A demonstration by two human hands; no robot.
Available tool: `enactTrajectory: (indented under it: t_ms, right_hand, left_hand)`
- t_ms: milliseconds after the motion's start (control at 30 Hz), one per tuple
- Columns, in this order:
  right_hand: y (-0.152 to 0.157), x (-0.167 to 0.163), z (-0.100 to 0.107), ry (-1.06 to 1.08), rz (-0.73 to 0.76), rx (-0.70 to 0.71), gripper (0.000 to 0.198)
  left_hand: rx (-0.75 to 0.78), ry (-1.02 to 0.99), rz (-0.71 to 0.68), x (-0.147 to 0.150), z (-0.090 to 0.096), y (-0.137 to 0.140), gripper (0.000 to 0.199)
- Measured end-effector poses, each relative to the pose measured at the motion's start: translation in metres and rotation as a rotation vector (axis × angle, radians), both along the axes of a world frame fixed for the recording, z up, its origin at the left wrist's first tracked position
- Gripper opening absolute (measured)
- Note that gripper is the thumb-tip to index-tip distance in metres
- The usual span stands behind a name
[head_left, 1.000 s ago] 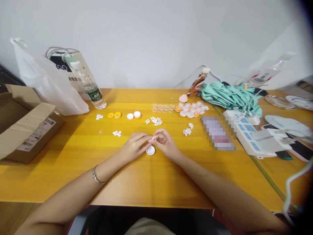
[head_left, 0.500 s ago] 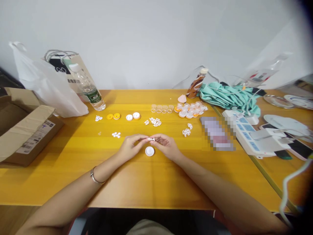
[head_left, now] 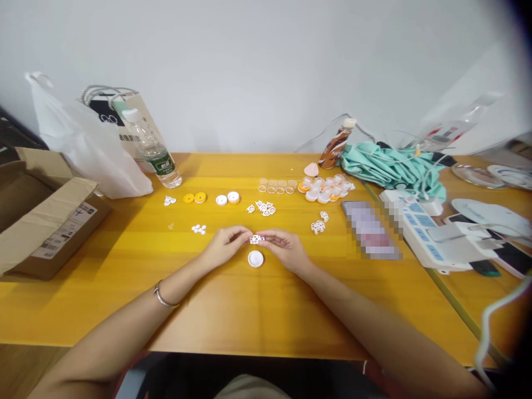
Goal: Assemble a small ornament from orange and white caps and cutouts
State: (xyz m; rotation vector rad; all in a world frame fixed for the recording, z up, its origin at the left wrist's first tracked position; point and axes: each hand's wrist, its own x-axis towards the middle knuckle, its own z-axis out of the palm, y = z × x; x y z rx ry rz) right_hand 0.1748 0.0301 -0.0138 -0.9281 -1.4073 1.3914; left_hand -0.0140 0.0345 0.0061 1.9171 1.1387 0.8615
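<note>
My left hand (head_left: 225, 246) and my right hand (head_left: 284, 248) meet at the middle of the yellow table (head_left: 257, 310). Between their fingertips they pinch a small white lattice piece (head_left: 256, 239), held flat just above the tabletop. Directly below it a white round cap (head_left: 255, 258) lies on the table, touching neither hand. More white lattice pieces (head_left: 265, 207) lie a little farther back, with another small cluster (head_left: 318, 223) to the right.
Yellow discs (head_left: 194, 197), white caps (head_left: 228, 198), small white buttons (head_left: 198, 228) and clear cups (head_left: 277, 185) lie in a row behind. A water bottle (head_left: 154, 149), white bag (head_left: 87, 145) and cardboard box (head_left: 39, 213) stand left; power strip (head_left: 428, 233) and teal cloth (head_left: 388, 166) right.
The lattice piece was turned from edge-on to flat between the fingertips. Both hands stayed over the white cap; the camera view shifted slightly.
</note>
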Motion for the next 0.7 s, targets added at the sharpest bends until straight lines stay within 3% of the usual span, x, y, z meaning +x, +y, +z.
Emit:
enactTrajectory:
  t_ms: [133, 300, 500, 633, 700]
  right_hand:
    - [0.004, 0.002, 0.000, -0.003, -0.064, -0.051, 0.026]
    - [0.007, 0.003, -0.001, 0.019, -0.081, -0.064, 0.027]
    - [0.008, 0.004, -0.001, 0.009, -0.105, -0.075, 0.026]
    - [0.009, 0.005, 0.000, 0.021, -0.117, -0.083, 0.024]
    - [0.009, 0.005, 0.000, 0.039, -0.115, -0.090, 0.023]
  left_hand:
    - [0.238, 0.165, 0.140, -0.001, -0.002, 0.025, 0.021]
    - [0.471, 0.389, 0.159, 0.011, -0.005, 0.062, 0.021]
    - [0.443, 0.420, 0.144, 0.028, -0.007, 0.079, 0.009]
    - [0.424, 0.363, 0.132, 0.018, 0.001, 0.067, 0.008]
    - [0.351, 0.211, 0.101, 0.010, 0.007, 0.053, 0.011]
